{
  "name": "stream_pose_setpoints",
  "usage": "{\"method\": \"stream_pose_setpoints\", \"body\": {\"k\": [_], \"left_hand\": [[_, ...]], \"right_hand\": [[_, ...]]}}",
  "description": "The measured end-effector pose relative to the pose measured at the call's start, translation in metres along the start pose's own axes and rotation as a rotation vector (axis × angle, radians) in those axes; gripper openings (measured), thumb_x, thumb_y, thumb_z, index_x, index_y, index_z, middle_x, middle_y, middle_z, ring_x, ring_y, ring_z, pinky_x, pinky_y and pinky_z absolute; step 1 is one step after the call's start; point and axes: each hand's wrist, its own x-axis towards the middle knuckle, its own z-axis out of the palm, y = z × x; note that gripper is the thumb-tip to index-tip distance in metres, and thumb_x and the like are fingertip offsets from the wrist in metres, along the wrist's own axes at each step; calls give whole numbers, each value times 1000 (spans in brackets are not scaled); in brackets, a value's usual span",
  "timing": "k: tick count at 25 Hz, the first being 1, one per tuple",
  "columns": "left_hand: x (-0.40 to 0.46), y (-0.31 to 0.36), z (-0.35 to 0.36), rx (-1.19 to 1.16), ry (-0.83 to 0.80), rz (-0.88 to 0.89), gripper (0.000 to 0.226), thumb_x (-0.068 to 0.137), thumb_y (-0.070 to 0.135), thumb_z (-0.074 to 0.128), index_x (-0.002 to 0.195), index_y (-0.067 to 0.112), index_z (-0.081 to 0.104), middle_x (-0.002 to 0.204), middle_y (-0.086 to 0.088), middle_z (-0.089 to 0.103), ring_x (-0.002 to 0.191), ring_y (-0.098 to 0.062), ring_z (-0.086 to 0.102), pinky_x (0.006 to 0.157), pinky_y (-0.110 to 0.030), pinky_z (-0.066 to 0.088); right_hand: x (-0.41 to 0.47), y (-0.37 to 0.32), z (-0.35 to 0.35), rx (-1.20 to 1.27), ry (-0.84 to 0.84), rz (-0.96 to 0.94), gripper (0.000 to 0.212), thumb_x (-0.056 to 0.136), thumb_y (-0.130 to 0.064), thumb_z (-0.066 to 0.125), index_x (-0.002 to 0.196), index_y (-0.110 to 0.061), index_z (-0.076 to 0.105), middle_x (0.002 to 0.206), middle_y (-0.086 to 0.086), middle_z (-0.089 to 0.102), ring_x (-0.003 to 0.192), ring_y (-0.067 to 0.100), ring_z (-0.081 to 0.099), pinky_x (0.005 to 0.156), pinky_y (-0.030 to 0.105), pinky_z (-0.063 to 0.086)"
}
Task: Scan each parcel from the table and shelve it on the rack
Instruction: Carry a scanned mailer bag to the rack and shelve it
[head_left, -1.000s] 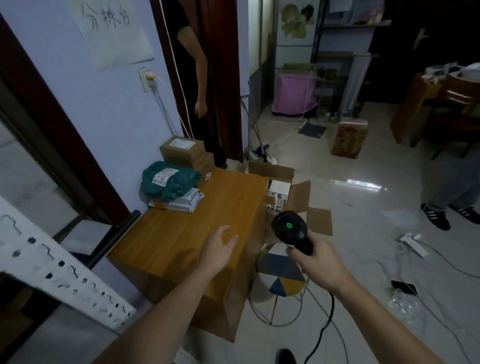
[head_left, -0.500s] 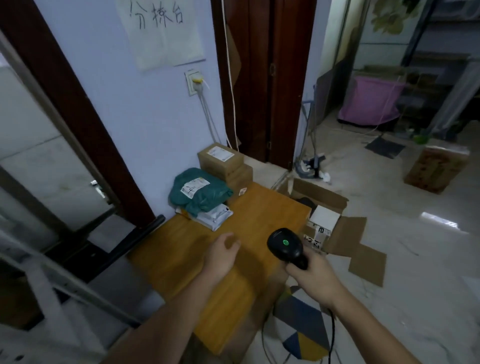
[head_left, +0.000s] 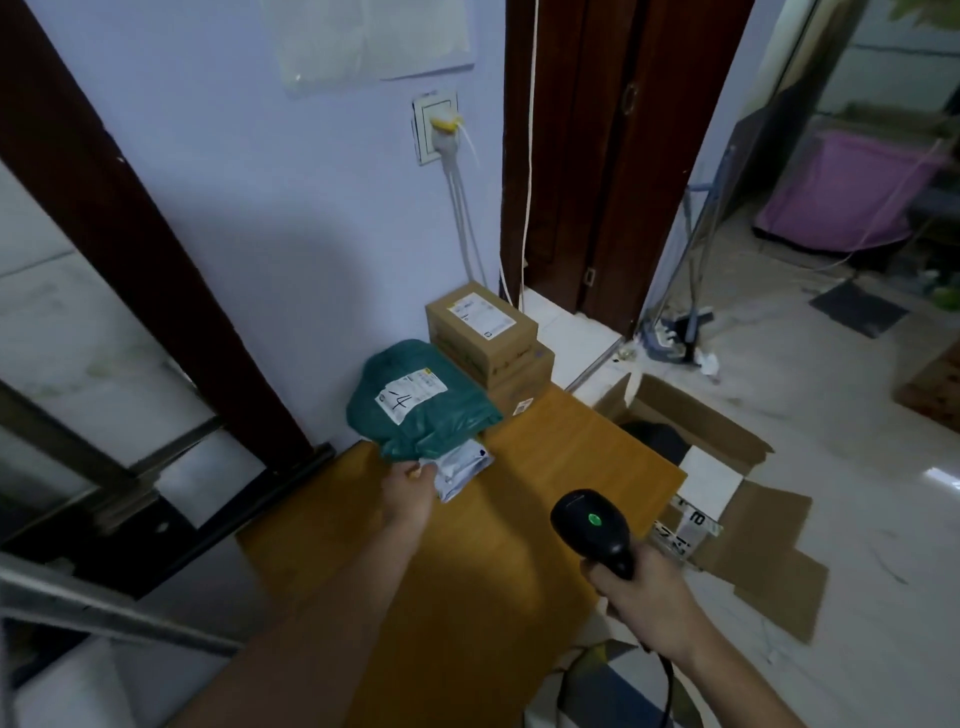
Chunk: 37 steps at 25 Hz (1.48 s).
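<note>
A table (head_left: 545, 519) stands against the wall, with parcels gathered at its far left corner. Two cardboard boxes are stacked there, the upper box (head_left: 480, 325) on the lower box (head_left: 519, 376). Just left of them and nearer the viewer, a poly mailer bag (head_left: 421, 397) lies on top of a flat mailer (head_left: 460, 467). The left hand (head_left: 408, 493) reaches over the table and touches the near edge of that flat mailer. The right hand (head_left: 644, 597) holds a barcode scanner (head_left: 592, 525) above the table's right edge. On the floor right of the table sits an open carton (head_left: 727, 467), flaps spread.
</note>
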Motion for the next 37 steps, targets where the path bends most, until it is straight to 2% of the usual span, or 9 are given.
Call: {"method": "stream_pose_setpoints", "body": {"k": [5,11,18,21,23,25,29,33,37], "left_hand": [[79,19,6,-19,180,-214,62,95,37,73,136,-5,54,133,-23,61,116,-42,64,92,-46,55],[80,14,10,-301,32,-441,30,107,26,48,121,1,57,108,-16,64,91,-32,62,80,-41,53],[14,-14,60,-416,-172,-494,45,105,32,58,144,11,49,116,-7,59,99,-27,63,89,-47,58],[24,-30,48,-391,-212,-489,84,88,56,76,154,16,41,134,-6,55,117,-29,59,95,-45,54],[44,-33,31,-397,-32,-506,127,56,81,85,158,21,37,150,-6,52,126,-32,58,101,-47,53],[72,-26,12,-403,150,-511,143,40,85,88,156,17,37,154,-11,50,131,-36,56,106,-54,52],[119,20,-14,-339,140,-271,150,36,83,86,158,13,34,159,-14,45,141,-40,48,114,-59,43],[143,35,-6,-187,60,-297,115,72,68,82,158,9,35,158,-18,46,138,-42,50,114,-58,43],[137,21,-5,-297,-57,-316,118,62,71,86,156,17,41,153,-14,53,132,-39,56,109,-60,47]], "right_hand": [[54,-22,-5,25,15,-14,8,91,-24,68,89,-20,61,54,-5,57,52,12,60,56,32,51],[90,-40,3,15,-14,-33,8,91,-23,68,94,-26,60,61,-2,56,58,16,59,58,32,47],[114,-49,16,98,-101,-13,12,94,-23,64,103,-28,58,66,7,51,59,21,50,55,33,40],[119,-48,14,147,-116,-18,13,95,-19,63,106,-25,58,67,8,49,59,22,48,56,34,40],[121,-45,13,157,-104,-20,11,95,-20,63,104,-24,59,66,8,48,59,22,47,55,34,39],[121,-42,12,146,-88,-15,9,94,-20,64,101,-22,59,65,7,49,59,22,49,55,34,40],[121,-34,13,136,-88,14,9,93,-21,65,99,-21,58,71,11,53,61,23,52,56,35,41],[120,-25,10,163,-76,55,12,92,-24,66,102,-23,58,73,11,55,62,23,53,58,36,42],[118,-22,11,142,-40,80,15,91,-27,67,102,-32,57,73,10,59,62,22,56,58,36,43]]}}
